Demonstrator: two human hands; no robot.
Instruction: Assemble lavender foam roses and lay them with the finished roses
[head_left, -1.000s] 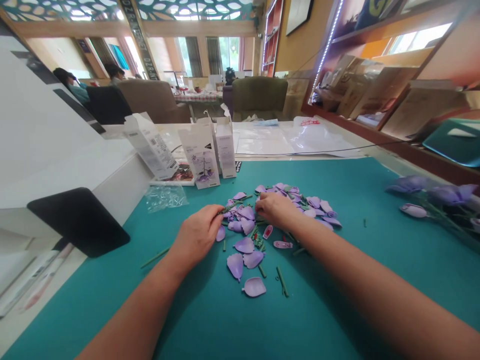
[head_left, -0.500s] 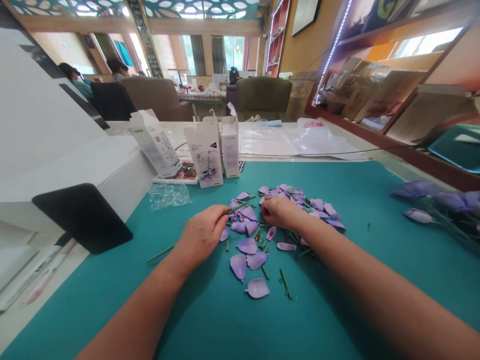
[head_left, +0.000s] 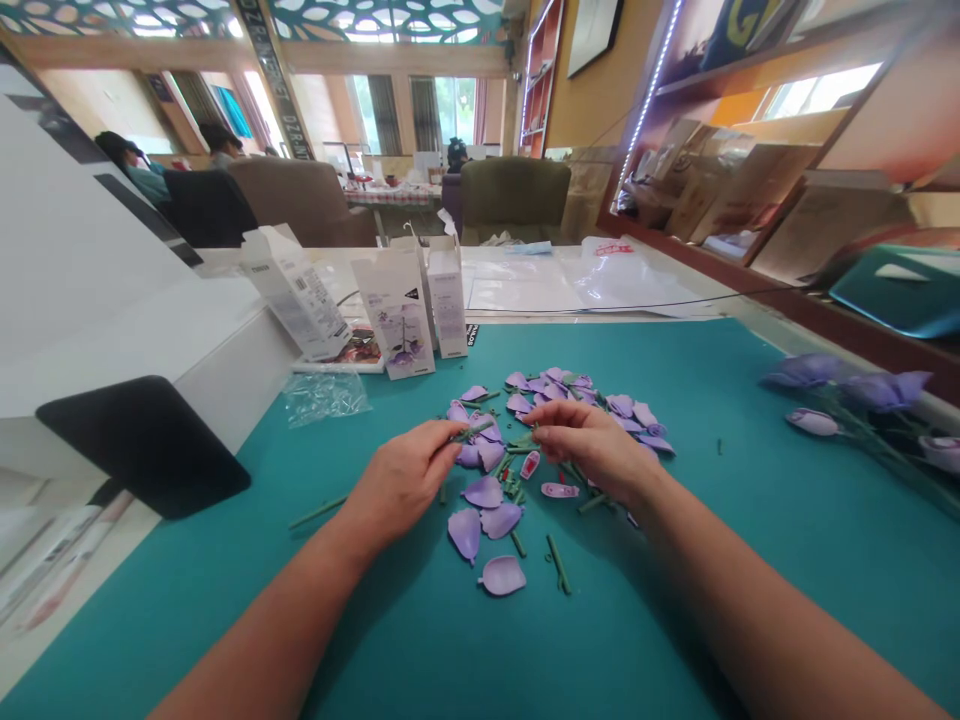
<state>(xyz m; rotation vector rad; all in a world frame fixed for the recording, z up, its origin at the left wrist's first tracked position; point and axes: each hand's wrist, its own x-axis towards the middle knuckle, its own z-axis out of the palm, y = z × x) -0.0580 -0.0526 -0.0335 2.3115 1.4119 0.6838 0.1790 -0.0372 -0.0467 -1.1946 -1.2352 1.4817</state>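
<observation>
My left hand pinches a short green stem piece between thumb and fingertips; it points to the right. My right hand hovers over the pile with thumb and index finger together. Something small and green may be at those fingertips, too small to name. Purple plastic petals lie in front of and between the hands, and more petals are heaped beyond the right hand. Green stem pieces and a pink-and-white part lie among them on the teal mat.
Open white boxes stand at the mat's back edge, a crumpled clear bag before them. A black tablet-like panel leans at the left. Assembled purple flowers lie at the right. People sit in the background.
My right hand has lifted off the petal pile and turned, its thumb and index finger now showing. My left hand still holds the stem piece. The whole view has shifted slightly.
</observation>
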